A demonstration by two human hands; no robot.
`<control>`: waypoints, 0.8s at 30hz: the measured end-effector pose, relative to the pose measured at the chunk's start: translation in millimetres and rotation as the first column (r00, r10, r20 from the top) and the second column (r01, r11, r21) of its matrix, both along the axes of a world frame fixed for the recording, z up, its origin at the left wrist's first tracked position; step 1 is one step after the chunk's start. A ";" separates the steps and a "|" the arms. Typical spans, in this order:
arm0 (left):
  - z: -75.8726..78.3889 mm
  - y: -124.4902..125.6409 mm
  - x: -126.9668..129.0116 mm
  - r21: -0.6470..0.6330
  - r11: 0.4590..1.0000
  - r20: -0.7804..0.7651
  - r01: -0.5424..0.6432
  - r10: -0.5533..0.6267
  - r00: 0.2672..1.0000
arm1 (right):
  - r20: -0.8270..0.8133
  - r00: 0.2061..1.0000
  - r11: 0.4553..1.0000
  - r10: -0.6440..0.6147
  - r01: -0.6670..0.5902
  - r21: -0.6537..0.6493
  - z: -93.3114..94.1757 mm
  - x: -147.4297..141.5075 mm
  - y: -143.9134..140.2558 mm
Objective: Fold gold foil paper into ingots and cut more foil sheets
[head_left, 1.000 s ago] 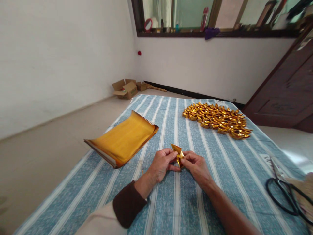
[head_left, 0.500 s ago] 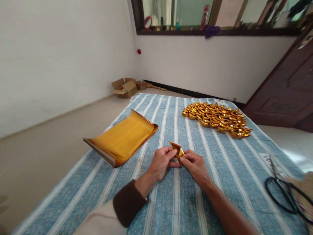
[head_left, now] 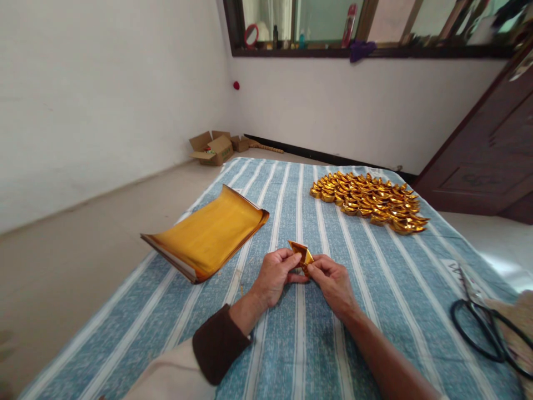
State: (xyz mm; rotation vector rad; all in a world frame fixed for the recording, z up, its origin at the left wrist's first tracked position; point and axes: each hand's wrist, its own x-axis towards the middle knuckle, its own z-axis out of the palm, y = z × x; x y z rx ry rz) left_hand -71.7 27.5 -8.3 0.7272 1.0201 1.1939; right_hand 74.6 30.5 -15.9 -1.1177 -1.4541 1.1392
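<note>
A small folded piece of gold foil paper [head_left: 301, 251] is pinched between both hands, its pointed upper flap standing up. My left hand [head_left: 272, 276] grips its left side, thumb on the near face. With thumb and fingertips my right hand [head_left: 334, 281] holds the lower right corner; part of the fold is hidden behind the fingers. To the left lies a stack of gold foil sheets [head_left: 208, 233] with curled edges. Farther off on the right sits a cluster of folded gold paper ingots [head_left: 366, 200], packed close together.
Blue and white striped cloth [head_left: 287, 189] covers the surface under my hands. Black-handled scissors [head_left: 478, 322] lie at the right edge beside a beige fuzzy item [head_left: 514, 322]. Cardboard boxes [head_left: 214, 149] rest on the floor at the back left. A dark red door [head_left: 483, 150] stands at the right.
Both hands stay almost in place on the gold paper. The fold's right side is pressed slightly inward, and its lower part looks a little more crumpled.
</note>
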 end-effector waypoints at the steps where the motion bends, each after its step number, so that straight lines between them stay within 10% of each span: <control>1: -0.4 0.0 0.2 0.002 1.000 0.002 -0.002 0.002 1.000 | 0.000 1.000 1.000 -0.015 0.015 -0.006 -0.9 -0.5 0.0; 24: 2.9 -2.0 4.1 0.020 1.000 0.001 -0.011 0.011 1.000 | 0.067 0.996 0.997 -0.058 0.055 0.050 -12.1 -3.2 -0.3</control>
